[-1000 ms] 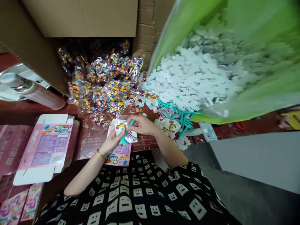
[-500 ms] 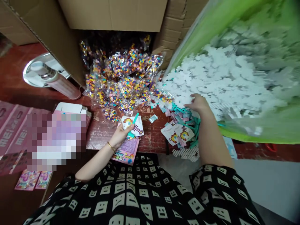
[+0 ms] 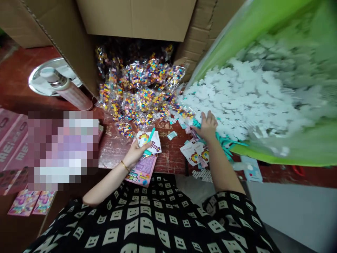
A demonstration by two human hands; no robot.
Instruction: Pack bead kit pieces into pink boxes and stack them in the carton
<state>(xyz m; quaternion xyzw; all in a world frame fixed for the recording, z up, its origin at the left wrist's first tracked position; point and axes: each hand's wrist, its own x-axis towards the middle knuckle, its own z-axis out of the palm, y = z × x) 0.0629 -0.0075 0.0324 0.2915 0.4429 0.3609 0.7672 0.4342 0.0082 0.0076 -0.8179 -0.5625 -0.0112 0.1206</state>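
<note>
Left grip (image 3: 134, 153): pinching teal plastic stick (image 3: 152, 136), white printed card (image 3: 157, 142) | Right grip (image 3: 209, 128): hold unclear, teal sticks (image 3: 226, 144) beside it | Slackened left pinch could drop stick

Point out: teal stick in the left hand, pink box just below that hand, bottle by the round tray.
Teal stick (image 3: 152, 136): head view, on its bare upper shaft.
Pink box (image 3: 144, 168): head view, on its printed face.
Bottle (image 3: 71, 92): head view, on its pink body.

A slim teal stick (image 3: 152, 134) slants across a white pixel-patterned card (image 3: 157, 144) partly overlapping a pink box (image 3: 144, 169).
</note>
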